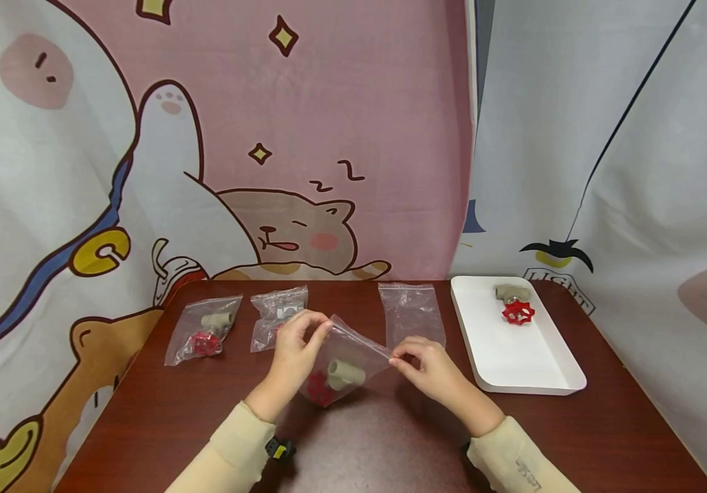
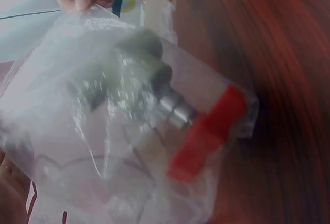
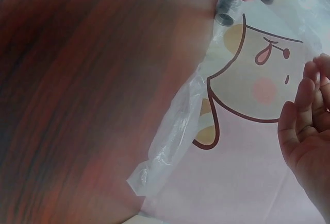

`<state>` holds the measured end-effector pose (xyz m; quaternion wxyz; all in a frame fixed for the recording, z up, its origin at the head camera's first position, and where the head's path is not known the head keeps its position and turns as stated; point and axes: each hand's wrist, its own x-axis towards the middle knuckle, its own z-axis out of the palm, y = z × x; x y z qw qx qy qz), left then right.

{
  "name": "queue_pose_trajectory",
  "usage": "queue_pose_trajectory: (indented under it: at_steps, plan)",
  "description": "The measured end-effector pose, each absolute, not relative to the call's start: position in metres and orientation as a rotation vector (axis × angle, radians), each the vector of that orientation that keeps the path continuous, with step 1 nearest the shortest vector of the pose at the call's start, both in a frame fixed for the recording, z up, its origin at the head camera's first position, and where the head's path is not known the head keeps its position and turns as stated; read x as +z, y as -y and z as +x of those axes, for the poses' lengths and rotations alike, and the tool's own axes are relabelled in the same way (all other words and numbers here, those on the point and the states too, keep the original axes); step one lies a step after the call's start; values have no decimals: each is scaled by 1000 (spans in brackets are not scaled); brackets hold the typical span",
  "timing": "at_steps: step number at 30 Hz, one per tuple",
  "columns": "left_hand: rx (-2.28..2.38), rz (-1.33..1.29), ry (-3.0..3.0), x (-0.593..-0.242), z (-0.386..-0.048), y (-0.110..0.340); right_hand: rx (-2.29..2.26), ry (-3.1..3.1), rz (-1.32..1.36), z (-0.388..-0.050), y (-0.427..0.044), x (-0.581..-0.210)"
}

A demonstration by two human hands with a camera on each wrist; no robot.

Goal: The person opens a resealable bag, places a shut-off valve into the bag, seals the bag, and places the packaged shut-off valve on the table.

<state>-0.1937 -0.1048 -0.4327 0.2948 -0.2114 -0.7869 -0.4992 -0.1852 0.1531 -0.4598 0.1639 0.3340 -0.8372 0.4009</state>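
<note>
Reddish-brown tabletop (image 1: 612, 438), pink backdrop (image 1: 378, 89) with printed sleeping cat (image 1: 304, 222), yellow bell (image 1: 101, 252) on blue collar (image 1: 121, 183), pale curtain (image 1: 544, 123) at right

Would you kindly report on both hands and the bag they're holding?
Left hand, right hand: pinching bag by top edge. Valve inside. Nothing visibly in the way.

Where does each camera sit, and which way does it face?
Head: worn on the head, looks forward and down at the table; shows left hand, right hand, sleeves.
Left wrist: on that wrist, looks at the held bag; both hands partly show.
Right wrist: on that wrist, looks across the table; right hand at edge.
Head and left wrist share that bag's valve.
</note>
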Motion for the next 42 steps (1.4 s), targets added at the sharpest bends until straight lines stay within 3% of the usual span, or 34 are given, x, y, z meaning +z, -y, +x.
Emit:
queue_pose_trajectory:
  at_steps: [17,35,42]
  plan:
    - [-1332,-760,2260,-445,-183,121,1216,2429,869,-183,-155,-460]
    - [-1387,-671,2164,-457,-181,103,1234,2442,874,-187,-176,-468]
    - [-1376,-659,2123,-439,-173,93,1154,2507,779,-186,-203,-465]
